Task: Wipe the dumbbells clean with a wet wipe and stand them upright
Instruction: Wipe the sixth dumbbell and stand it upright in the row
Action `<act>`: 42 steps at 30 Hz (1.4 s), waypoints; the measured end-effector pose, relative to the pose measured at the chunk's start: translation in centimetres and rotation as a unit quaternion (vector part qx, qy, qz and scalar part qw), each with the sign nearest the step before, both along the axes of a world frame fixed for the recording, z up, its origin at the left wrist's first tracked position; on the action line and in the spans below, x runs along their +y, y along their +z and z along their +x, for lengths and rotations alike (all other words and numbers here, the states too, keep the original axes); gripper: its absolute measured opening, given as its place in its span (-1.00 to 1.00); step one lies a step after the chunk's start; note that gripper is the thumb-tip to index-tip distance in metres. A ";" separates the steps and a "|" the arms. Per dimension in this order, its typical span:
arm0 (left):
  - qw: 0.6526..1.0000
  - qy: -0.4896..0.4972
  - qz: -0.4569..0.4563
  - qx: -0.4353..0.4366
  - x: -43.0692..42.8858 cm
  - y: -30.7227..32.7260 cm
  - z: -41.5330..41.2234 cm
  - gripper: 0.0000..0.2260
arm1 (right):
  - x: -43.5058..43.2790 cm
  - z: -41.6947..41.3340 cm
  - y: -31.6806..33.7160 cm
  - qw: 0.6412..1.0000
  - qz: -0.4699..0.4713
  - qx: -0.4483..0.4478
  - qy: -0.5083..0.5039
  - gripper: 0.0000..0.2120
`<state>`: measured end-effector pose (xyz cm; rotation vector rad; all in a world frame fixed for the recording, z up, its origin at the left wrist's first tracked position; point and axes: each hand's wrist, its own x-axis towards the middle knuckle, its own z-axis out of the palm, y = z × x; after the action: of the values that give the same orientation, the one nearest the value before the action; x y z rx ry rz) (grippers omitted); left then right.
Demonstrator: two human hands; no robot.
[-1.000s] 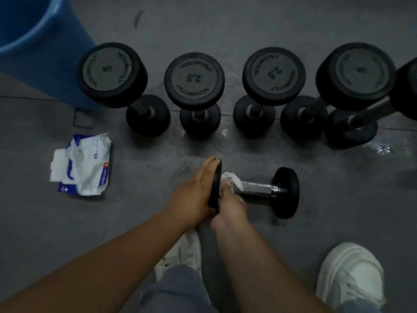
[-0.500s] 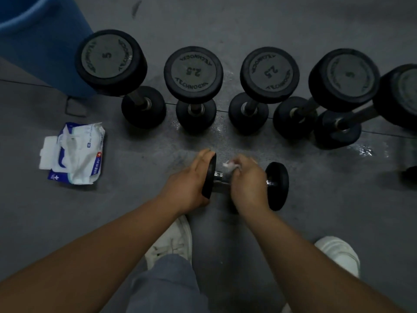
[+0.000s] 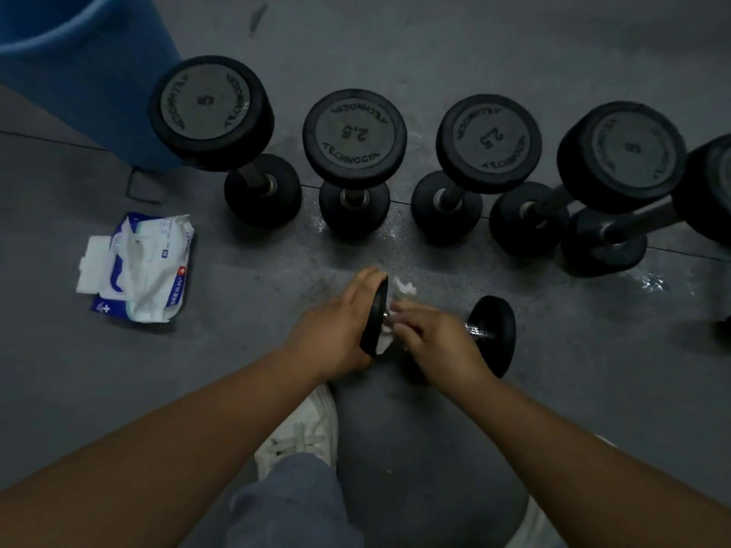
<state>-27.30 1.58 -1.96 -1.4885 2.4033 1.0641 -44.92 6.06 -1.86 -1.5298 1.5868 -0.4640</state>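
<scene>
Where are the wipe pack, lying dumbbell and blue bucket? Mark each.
wipe pack [image 3: 146,267], head view, on its wrapper's middle.
lying dumbbell [image 3: 494,336], head view, on its free end disc.
blue bucket [image 3: 91,100], head view, on its outer wall.

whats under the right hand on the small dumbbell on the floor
A white wet wipe pokes out beside the right hand, on the metal handle of the small black dumbbell. How it wraps is hidden by the hand.

far side: standing dumbbells [image 3: 355,136] walled me off
left: wipe pack [image 3: 138,267] and blue bin [image 3: 79,73] sat there
middle: lying dumbbell [image 3: 494,334] blocked a straight pass
right: I had open floor [image 3: 593,389]
</scene>
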 end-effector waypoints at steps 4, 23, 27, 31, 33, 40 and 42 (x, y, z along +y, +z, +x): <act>1.000 0.005 0.005 -0.009 0.1 0.2 0.0 -0.02 | -1.9 0.5 -1.0 0.995 0.036 0.092 0.022 -0.63; 1.000 0.006 -0.012 0.021 -0.2 -1.0 0.2 -0.05 | -2.6 0.9 -0.6 0.989 0.063 0.125 0.053 -0.83; 1.000 0.005 -0.013 0.025 0.1 -1.3 0.3 -0.02 | -1.4 1.1 1.1 0.976 0.024 -0.082 -0.200 -0.72; 1.000 0.001 -0.004 0.006 -0.6 -0.8 0.2 0.00 | -1.8 1.0 0.9 0.984 -0.009 0.024 -0.175 -0.92; 1.000 0.001 0.005 0.015 -0.5 -0.8 0.1 0.01 | -0.6 1.3 -0.6 0.986 0.001 0.161 0.049 -0.73; 1.000 -0.006 -0.004 0.008 -0.1 -0.7 0.2 0.01 | -0.2 -0.9 -1.3 0.973 -0.038 0.138 0.183 -0.89; 1.000 -0.006 -0.007 0.000 -0.4 -0.7 0.1 0.02 | -1.6 -0.5 -0.9 0.981 -0.026 0.105 0.163 -0.92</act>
<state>-27.19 1.18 -2.62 -1.4757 2.4212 1.0469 -45.40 4.50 -2.80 -1.8887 1.4477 -0.1641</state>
